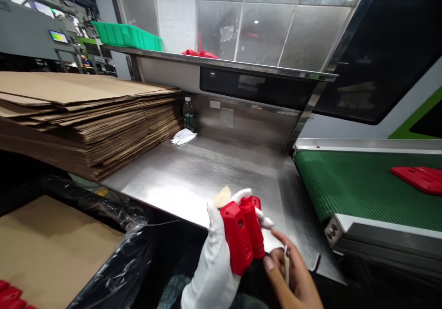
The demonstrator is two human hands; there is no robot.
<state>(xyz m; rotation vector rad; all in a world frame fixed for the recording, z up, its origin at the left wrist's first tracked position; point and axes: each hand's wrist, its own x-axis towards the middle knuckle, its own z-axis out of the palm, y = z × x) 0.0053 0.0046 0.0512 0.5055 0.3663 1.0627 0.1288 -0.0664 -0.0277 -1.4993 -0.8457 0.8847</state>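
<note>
My left hand (212, 258), in a white glove, grips two red plastic moulded parts (242, 234) held together upright over the front edge of the steel table (193, 175). My bare right hand (293, 276) is just right of the parts, its thumb touching their lower edge, and it holds a small thin pale tool (286, 263) between the fingers. A small beige piece (223, 197) shows behind the gloved fingertips.
A green conveyor belt (362, 184) on the right carries more red parts (419, 178). A tall stack of flat cardboard (86, 115) lies at left, a plastic-lined box with cardboard (51, 249) below it. A spare white glove (183, 137) and a bottle (188, 113) stand at the back.
</note>
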